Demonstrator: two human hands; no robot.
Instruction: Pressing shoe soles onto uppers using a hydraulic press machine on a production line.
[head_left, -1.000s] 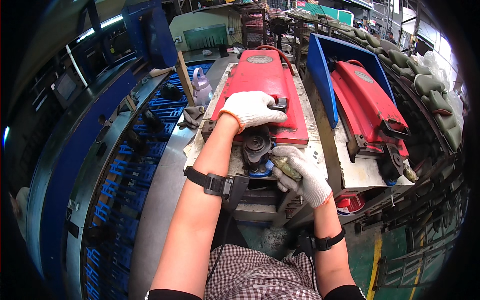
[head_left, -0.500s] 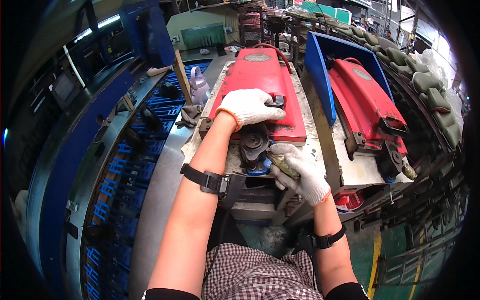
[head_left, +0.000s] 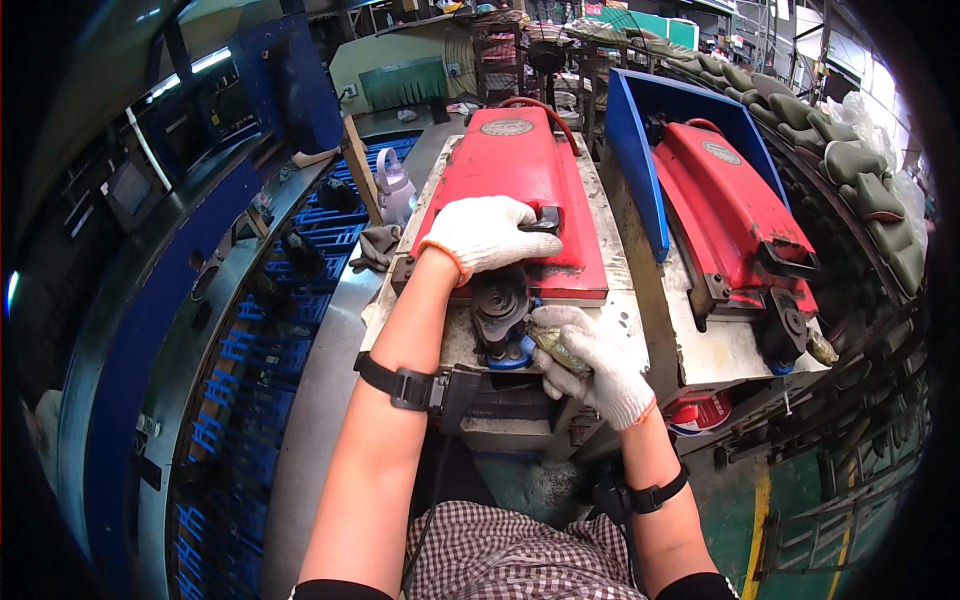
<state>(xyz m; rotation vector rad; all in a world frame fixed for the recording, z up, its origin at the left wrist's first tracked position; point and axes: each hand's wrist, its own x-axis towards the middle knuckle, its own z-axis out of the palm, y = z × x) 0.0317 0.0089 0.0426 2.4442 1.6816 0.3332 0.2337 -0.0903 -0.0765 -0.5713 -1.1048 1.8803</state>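
Note:
My left hand, in a white knit glove, lies over the near end of a red machine cover. Its fingers wrap round a black handle set in the cover. Below sits a dark round clamp head with blue parts at its base. Just right of that, my gloved right hand closes round a lever grip wrapped in yellowish material. Part of the wrapped grip is hidden by the fingers.
A second red machine with a blue guard stands to the right. Beyond it, a rack holds several green padded pieces. On the left are a metal bench, a lilac bottle, grey gloves and blue slatted racks.
The view has shifted slightly, so the machine and both hands appear a little farther left and lower. Both hands keep their grips on the handle and the lever.

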